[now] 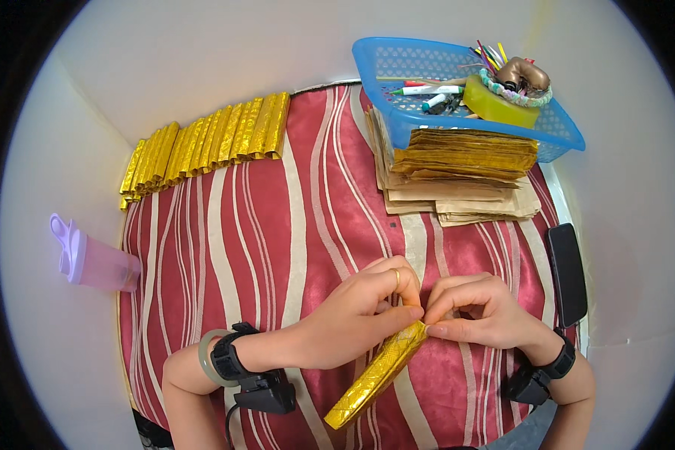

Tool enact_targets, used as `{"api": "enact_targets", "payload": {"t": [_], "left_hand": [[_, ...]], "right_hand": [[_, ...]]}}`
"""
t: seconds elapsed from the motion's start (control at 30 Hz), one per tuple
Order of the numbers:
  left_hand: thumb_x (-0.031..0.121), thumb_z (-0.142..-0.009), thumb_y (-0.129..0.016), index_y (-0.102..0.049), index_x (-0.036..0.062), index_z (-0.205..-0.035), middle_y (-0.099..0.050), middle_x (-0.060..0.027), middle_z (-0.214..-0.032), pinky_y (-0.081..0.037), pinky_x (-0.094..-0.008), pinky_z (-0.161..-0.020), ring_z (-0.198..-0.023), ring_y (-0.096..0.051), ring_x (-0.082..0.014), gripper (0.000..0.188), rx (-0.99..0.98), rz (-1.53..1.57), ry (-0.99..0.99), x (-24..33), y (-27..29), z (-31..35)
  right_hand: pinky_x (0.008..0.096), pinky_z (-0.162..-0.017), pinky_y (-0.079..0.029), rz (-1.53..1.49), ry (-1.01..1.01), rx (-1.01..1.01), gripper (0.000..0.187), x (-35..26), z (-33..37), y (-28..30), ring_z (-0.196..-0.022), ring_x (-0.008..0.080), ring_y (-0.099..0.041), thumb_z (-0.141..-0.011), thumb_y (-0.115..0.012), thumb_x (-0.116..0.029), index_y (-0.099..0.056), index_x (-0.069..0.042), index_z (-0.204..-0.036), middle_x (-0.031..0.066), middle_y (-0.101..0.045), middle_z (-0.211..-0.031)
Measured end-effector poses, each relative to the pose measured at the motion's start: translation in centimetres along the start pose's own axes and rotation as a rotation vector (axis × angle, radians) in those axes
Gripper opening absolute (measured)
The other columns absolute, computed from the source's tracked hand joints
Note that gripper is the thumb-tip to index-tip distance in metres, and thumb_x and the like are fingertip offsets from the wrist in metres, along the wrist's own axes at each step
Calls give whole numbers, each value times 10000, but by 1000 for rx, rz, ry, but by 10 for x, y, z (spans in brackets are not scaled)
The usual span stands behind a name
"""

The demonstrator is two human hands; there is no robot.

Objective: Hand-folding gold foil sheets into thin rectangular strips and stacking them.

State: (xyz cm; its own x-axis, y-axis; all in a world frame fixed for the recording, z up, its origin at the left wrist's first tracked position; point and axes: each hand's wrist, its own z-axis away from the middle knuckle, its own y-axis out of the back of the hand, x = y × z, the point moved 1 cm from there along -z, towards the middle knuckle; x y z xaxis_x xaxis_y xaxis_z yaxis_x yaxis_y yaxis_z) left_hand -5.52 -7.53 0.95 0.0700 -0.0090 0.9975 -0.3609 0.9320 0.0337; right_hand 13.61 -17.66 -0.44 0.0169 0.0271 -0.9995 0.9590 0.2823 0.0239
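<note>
Evidently, the step in hand is working the far end of a single gold foil-paper roll [375,379], which slants over the red striped tablecloth [270,225], its free end pointing down toward the person's left and its other end up between the fingers. The left hand [375,304], with a ring on one finger, is closed in a pinch at that far end, thumb pressed against the foil. The right hand [476,309] grips the same tip from the other side, thumb and forefinger brought together on it. Fingers cover much of the tip, so whether it is being folded in, twisted or spread cannot be told for certain.

At the back left, a row of gold rolls [202,146] lies side by side, which suggests that this piece is close to the same finished shape. Opposite, a stack of gold-faced paper sheets [465,154] sits in front of the blue plastic basket [382,94], apparently the raw supply.

The next move seems to call for small, even fingertip pressure at the tip, one hand steadying while the other shapes, without crushing the thin-looking walls of the roll
</note>
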Motion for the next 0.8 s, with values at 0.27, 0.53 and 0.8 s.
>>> {"api": "enact_targets", "payload": {"t": [0.27, 0.53, 0.8], "left_hand": [[70, -917, -612, -529, 42, -887, -484, -44, -971, -383, -255, -728, -897, -453, -116, 92, 1, -328, -195, 5, -4, 4], [72, -934, -608, -407, 16, -1418, -512, -140, -1300, -462, -315, -944, -1115, -586, -218, 527, 178, -189, -33, 8, -12, 6], [72, -924, -609, -285, 53, -1506, -596, -194, -1135, -509, -364, -831, -990, -629, -356, 667, 98, -650, -27, 11, -12, 4]], "right_hand": [[211, -593, -389, 3, -38, -34, 80, -3, -1, -3, -702, 49, -528, -863, -707, -67, -705, -18, -927, 6, -639, -866], [200, -615, -399, -28, 39, 354, 87, 2, -1, 1, -712, 40, -515, -893, -671, -48, -688, 16, -949, 13, -593, -866], [212, -580, -379, 111, 142, 368, 66, 0, -1, 1, -675, 54, -509, -868, -689, -33, -701, 16, -911, 20, -608, -820]]}}
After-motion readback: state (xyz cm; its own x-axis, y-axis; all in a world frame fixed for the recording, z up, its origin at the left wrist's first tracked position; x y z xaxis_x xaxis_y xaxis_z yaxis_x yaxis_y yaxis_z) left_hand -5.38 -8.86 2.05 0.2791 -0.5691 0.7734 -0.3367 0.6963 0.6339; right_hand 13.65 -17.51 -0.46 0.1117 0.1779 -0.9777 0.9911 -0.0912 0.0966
